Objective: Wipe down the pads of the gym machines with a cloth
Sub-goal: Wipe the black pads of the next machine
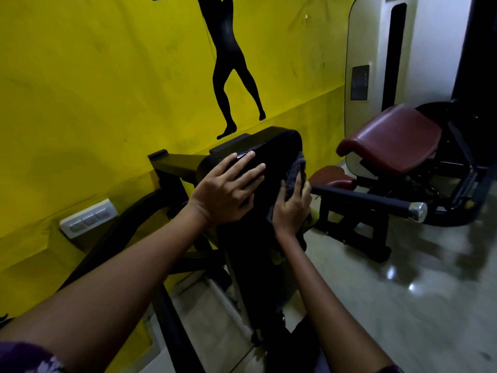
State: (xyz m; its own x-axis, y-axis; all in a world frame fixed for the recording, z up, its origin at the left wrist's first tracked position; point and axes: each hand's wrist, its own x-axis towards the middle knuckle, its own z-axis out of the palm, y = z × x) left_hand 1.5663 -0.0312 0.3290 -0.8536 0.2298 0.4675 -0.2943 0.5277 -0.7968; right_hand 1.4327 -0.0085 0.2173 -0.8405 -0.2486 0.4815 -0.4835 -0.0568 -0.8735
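A black padded backrest (271,154) of a gym machine stands in the middle of the view, against the yellow wall. My left hand (228,189) lies flat on its left upper edge with the fingers straight. My right hand (291,208) grips a dark grey cloth (295,173) and holds it against the pad's right side. A yellowish part of the cloth hangs below that hand. The lower part of the pad is dark and hard to make out.
A second machine with maroon pads (392,138) stands to the right, and its black bar with a chrome end cap (418,211) points across the glossy floor (403,305). A white switch plate (88,219) sits on the yellow wall (107,90). The machine's black frame (172,319) runs down at lower left.
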